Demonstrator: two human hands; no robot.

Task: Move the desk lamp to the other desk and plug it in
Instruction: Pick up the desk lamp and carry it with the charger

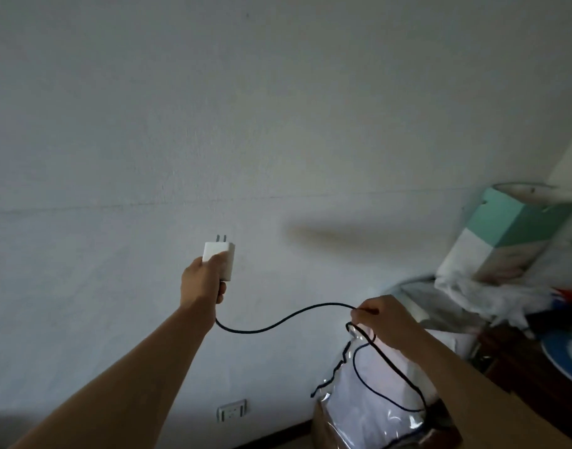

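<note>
A pale wall point(213, 124) fills the view. Low at the right stands a clear plastic bag point(369, 400) of white things. The left hand point(202, 280) is clenched around a white plug adapter point(220, 262), prongs toward the wall. The right hand point(380, 319) pinches the black cord point(278, 322). A wall socket point(232, 410) sits near the floor.

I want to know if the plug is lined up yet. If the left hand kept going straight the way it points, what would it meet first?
Probably bare wall. The left hand aims the adapter prongs upward, far above the wall outlet.
</note>
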